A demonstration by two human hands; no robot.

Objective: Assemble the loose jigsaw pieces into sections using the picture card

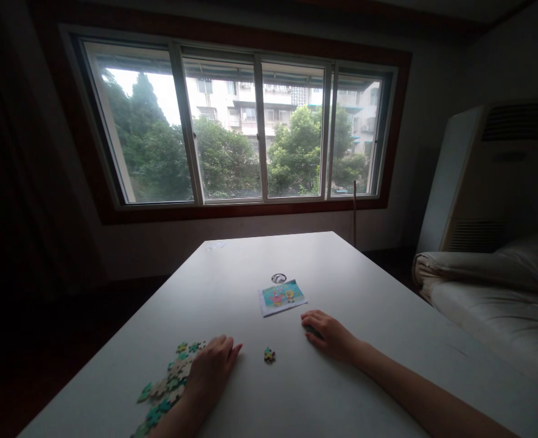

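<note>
Head view | left hand (212,365): flat, fingers together, touching jigsaw-piece pile (171,380) by table (387,377) near-left edge | right hand (328,334): palm down, curled, grip unclear | loose jigsaw piece (269,355): between hands | advice: pinch lightly, check against picture card (282,297).

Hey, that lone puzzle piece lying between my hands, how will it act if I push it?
The lone puzzle piece looks small, flat and thin, so it is probably very light. On the smooth white table it should slide rather than roll or tip. Lying flush, it may be fiddly to pinch up.
</note>
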